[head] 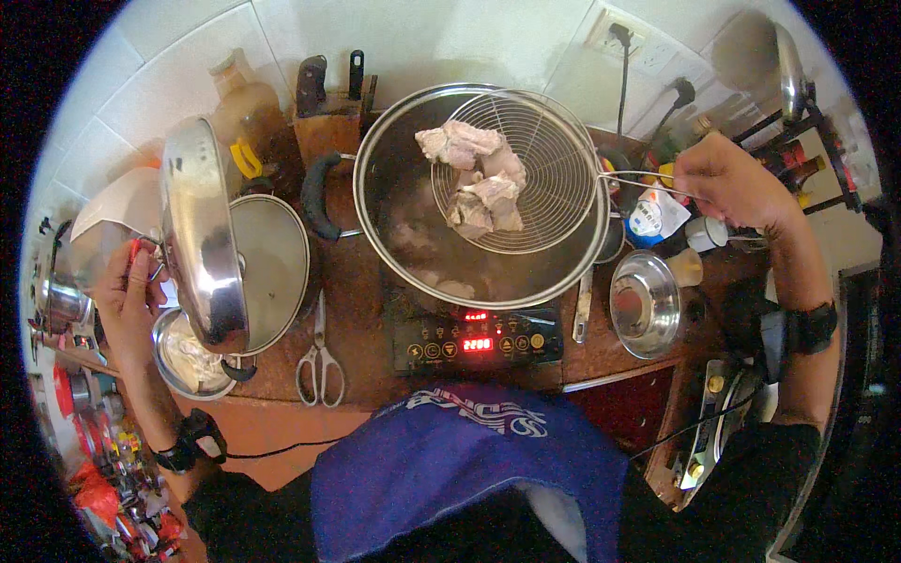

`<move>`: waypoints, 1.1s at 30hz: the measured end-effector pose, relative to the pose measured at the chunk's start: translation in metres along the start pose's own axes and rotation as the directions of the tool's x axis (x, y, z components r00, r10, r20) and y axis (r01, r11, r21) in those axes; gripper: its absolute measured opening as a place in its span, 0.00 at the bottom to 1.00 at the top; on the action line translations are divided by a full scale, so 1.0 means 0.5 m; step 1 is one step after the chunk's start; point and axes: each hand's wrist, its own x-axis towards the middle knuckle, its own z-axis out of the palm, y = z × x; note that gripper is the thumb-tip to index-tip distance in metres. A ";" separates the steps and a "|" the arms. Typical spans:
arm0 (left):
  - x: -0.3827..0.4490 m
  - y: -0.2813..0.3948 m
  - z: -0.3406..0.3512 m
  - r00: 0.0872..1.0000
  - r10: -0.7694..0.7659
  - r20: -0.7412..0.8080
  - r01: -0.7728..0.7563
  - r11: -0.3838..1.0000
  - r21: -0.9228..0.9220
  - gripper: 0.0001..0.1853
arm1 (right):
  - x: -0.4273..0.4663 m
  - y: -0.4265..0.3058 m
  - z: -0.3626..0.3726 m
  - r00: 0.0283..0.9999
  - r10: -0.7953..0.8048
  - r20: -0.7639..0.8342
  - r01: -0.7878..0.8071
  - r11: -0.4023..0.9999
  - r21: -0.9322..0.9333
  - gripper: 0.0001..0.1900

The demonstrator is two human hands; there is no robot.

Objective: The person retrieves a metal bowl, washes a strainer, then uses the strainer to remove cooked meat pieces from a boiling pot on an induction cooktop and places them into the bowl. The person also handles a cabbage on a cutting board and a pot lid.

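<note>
My right hand (735, 183) grips the wire handle of a round spider strainer (556, 190), which lies over the large steel pot (373, 232). Several chunks of pale, cooked-looking meat (493, 200) rest on the left part of its mesh. Cloudy brownish liquid fills the pot, with more pale pieces faintly visible in it. On the left, my left hand (130, 281) holds a steel pot lid (204, 239) by its knob, tilted on edge beside a second pot (274, 267) that contains greyish liquid. The large pot stands over an induction cooker (479, 345) with its red display lit.
Kitchen scissors (320, 366) lie between the pots on the brown worktop. A bowl with pale contents (193, 355) sits lower left; a steel bowl (644, 302) stands right of the cooker. Behind are a knife block (327, 134) and a large jar (246, 112). Cords hang from wall sockets.
</note>
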 end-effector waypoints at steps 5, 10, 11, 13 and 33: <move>-0.029 0.023 0.010 0.998 0.067 -0.020 -0.060 0.970 0.236 0.09 | -0.036 0.006 0.001 0.999 -0.011 -0.039 0.015 0.996 0.083 0.12; -0.068 0.056 0.005 0.996 0.087 -0.014 -0.073 0.904 0.421 0.08 | -0.066 0.008 0.003 0.996 0.030 -0.089 -0.019 0.993 0.116 0.12; -0.074 0.061 0.004 0.986 0.164 0.009 -0.147 0.858 0.492 0.08 | -0.070 0.008 0.003 0.995 0.031 -0.095 -0.020 0.993 0.116 0.12; -0.088 0.071 0.002 0.977 0.208 0.035 -0.191 0.801 0.567 0.08 | -0.075 0.009 0.005 0.995 0.009 -0.097 0.004 0.992 0.125 0.11; -0.100 0.048 -0.015 0.920 0.357 0.162 -0.360 0.605 0.710 0.08 | -0.291 0.244 0.107 0.953 0.214 -0.213 -0.093 0.879 0.467 0.13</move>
